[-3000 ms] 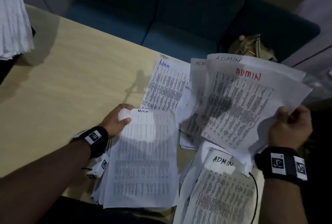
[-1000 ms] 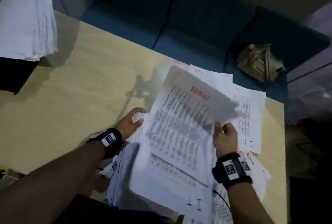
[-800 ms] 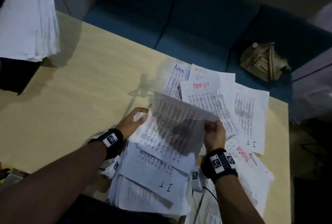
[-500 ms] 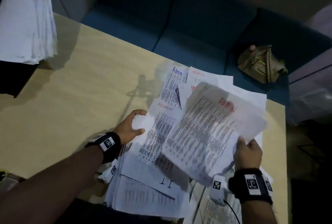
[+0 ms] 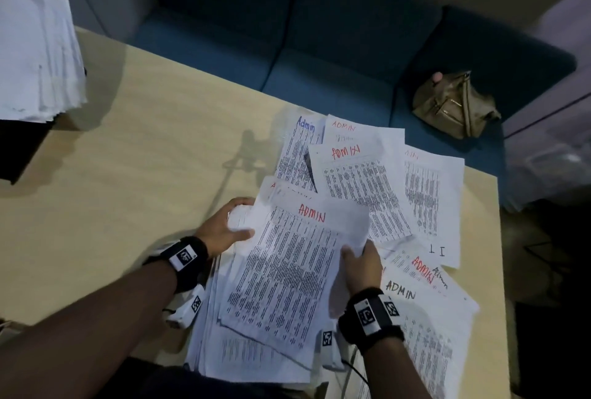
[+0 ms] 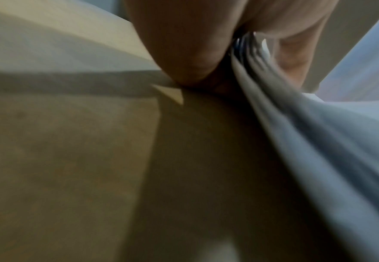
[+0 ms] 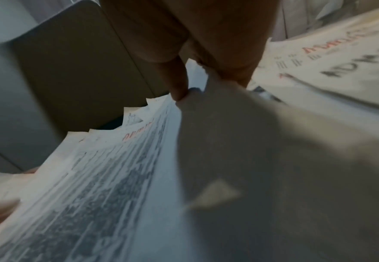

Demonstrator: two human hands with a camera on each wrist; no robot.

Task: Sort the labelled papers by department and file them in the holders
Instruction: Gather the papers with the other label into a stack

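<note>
A stack of printed papers [image 5: 256,328] lies at the table's near edge. My left hand [image 5: 224,226] grips its upper left corner, thumb on top; the left wrist view shows the sheet edges [image 6: 249,58] pinched between thumb and fingers. On top lies a sheet marked ADMIN in red [image 5: 300,267]. My right hand [image 5: 359,266] pinches that sheet's right edge [image 7: 184,99]. More sheets marked Admin [image 5: 355,181] are spread behind and to the right, one marked I T [image 5: 431,206] among them.
A tall pile of white paper [image 5: 35,50] sits on a black holder at the far left. The wooden table [image 5: 128,155] is bare between. A blue sofa [image 5: 319,46] stands behind, with a tan bag [image 5: 454,104] on it.
My right hand has brought the red ADMIN sheet down from the air onto the stack under my left hand. The left hand has stayed on the stack's corner.
</note>
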